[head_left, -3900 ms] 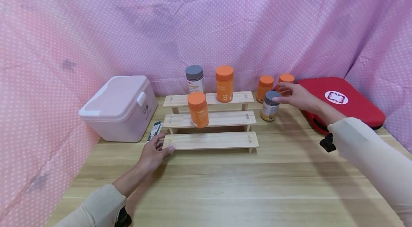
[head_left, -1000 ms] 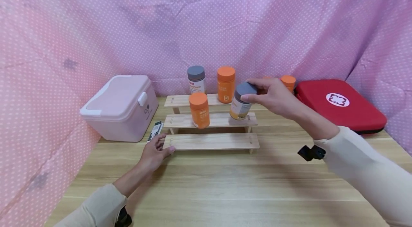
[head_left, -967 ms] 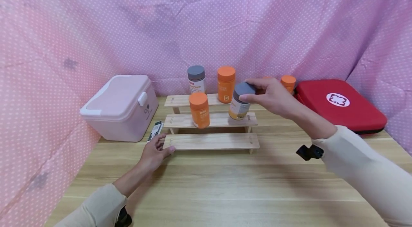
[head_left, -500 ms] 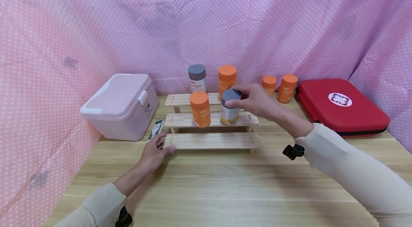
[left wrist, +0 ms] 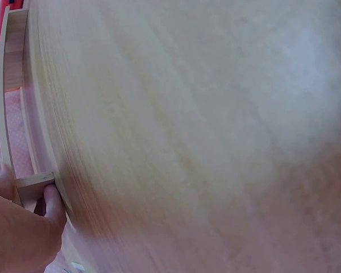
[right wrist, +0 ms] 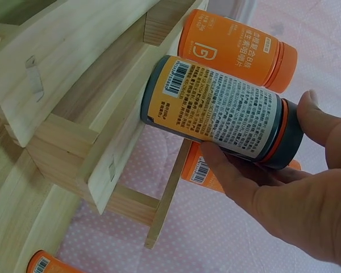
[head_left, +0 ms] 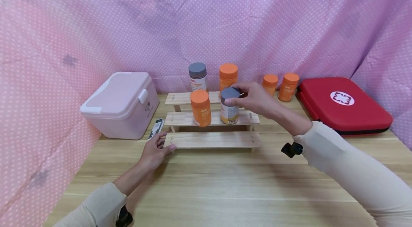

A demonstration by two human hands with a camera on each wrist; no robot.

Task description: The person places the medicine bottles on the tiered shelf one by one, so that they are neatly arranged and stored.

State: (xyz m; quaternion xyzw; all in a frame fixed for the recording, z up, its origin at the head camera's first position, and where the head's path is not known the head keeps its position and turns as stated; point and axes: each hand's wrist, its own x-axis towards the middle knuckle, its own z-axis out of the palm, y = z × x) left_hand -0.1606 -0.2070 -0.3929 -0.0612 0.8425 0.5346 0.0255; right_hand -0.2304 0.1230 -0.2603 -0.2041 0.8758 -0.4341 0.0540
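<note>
In the head view my right hand grips a grey-capped pill bottle by its cap and upper side, upright at the middle step of a three-tier wooden rack. The right wrist view shows the bottle's yellow and white label, its base right at the step. Left of it on the same step stands an orange bottle. My left hand holds the left end of the lowest step, thumb on top; the left wrist view shows fingers curled at the step's leg.
On the top step stand another grey-capped bottle and an orange one. Two smaller orange bottles stand right of the rack, beside a red case. A pink lidded box and a small flat packet lie to the left.
My right hand has carried the grey-capped bottle from the table at right, leftward to the middle step beside the orange bottle, and straightened it upright. My left hand has stayed on the rack.
</note>
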